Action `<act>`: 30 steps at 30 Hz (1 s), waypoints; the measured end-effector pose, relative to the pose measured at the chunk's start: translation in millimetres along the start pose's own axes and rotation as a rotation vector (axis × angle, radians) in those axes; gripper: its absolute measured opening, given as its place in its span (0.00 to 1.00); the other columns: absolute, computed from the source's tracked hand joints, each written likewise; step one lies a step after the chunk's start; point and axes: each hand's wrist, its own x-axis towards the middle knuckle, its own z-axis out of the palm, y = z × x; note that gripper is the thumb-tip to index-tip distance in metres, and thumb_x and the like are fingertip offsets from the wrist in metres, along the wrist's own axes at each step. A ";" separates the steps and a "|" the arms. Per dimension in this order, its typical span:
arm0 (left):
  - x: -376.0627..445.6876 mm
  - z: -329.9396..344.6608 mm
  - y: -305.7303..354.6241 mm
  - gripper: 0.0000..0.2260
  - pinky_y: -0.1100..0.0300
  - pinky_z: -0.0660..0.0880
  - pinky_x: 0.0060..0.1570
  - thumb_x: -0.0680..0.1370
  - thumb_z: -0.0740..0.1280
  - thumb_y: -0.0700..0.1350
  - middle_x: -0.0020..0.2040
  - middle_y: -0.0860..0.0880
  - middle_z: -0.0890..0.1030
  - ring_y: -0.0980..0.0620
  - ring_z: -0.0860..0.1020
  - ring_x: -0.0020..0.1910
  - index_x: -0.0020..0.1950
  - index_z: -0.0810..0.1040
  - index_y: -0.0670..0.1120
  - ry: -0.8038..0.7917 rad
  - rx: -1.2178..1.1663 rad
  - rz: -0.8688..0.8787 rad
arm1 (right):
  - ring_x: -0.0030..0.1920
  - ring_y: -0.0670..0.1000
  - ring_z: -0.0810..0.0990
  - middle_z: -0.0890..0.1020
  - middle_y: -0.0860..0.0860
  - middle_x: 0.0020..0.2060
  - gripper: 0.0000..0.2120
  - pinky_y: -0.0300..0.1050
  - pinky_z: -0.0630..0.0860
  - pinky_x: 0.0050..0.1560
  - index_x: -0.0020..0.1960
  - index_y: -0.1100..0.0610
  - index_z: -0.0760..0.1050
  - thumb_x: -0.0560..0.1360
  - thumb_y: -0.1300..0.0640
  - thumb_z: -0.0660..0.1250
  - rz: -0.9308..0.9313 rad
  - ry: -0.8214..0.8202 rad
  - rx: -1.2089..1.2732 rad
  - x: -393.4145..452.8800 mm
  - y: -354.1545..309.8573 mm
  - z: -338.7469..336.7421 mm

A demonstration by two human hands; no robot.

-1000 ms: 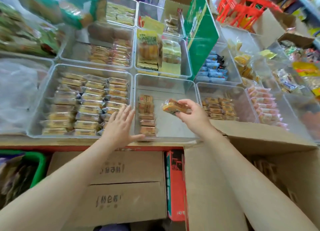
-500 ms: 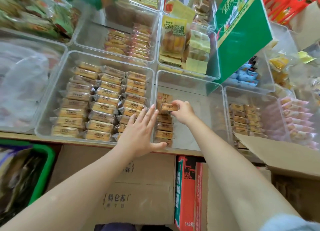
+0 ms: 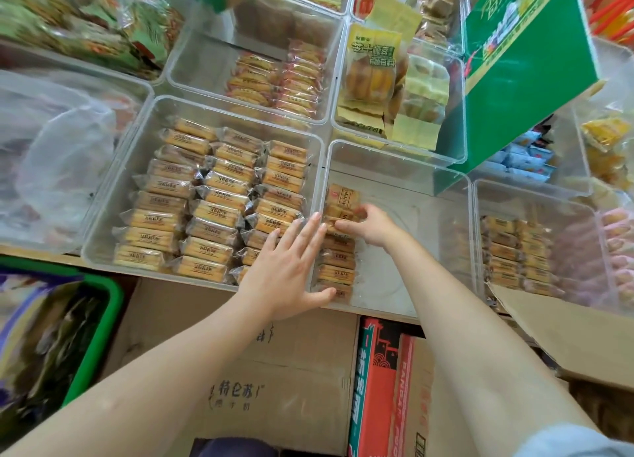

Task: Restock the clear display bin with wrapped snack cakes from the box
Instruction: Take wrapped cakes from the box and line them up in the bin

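Bin [image 3: 394,161]: clear, near centre of the shelf; mostly bare floor, one column of cakes along its left wall.
Cakes [image 3: 338,271]: wrapped, stacked in a near-to-far row inside the bin, touching the left wall.
Right hand [image 3: 372,226]: inside the bin, fingers curled, pinching one cake [image 3: 343,225] at the middle of the column; the cake lies on the row.
Left hand [image 3: 291,271]: fingers straight and spread, nothing held; palm lies over the wall shared by the bin and its left neighbour, thumb touching the nearest cakes of the column, fingertips near the right hand.
Left bin [image 3: 113,188]: just beside the task bin, filled with three columns of similar wrapped cakes.
Right bin [image 3: 480,195]: holds two short columns of brown wrapped cakes.
Box [image 3: 566,322]: brown cardboard, near right, one flap showing; contents cannot be told.
Green carton [image 3: 525,79]: stands tilted at the far right, behind the bin.
Lower cartons [image 3: 274,370]: below the shelf edge, printed.
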 end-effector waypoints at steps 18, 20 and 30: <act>1.1 2.1 -0.9 0.46 0.44 0.47 0.80 0.76 0.47 0.75 0.81 0.50 0.32 0.48 0.38 0.82 0.82 0.33 0.49 0.003 -0.003 -0.007 | 0.56 0.52 0.77 0.78 0.57 0.63 0.22 0.42 0.71 0.56 0.63 0.58 0.78 0.76 0.44 0.72 0.006 0.173 0.048 33.8 5.7 4.4; 1.1 3.5 -1.1 0.45 0.43 0.48 0.80 0.76 0.47 0.75 0.82 0.50 0.32 0.47 0.39 0.82 0.82 0.34 0.49 0.017 -0.011 0.000 | 0.55 0.53 0.76 0.75 0.57 0.65 0.23 0.46 0.73 0.58 0.64 0.57 0.73 0.76 0.46 0.73 0.040 0.219 0.083 40.4 1.2 7.3; 0.3 3.7 -0.2 0.46 0.42 0.51 0.80 0.76 0.49 0.74 0.82 0.50 0.36 0.47 0.42 0.82 0.83 0.37 0.48 0.028 -0.013 -0.005 | 0.58 0.56 0.80 0.78 0.53 0.61 0.34 0.51 0.77 0.58 0.73 0.60 0.65 0.72 0.60 0.77 0.159 0.033 0.431 58.8 2.3 5.9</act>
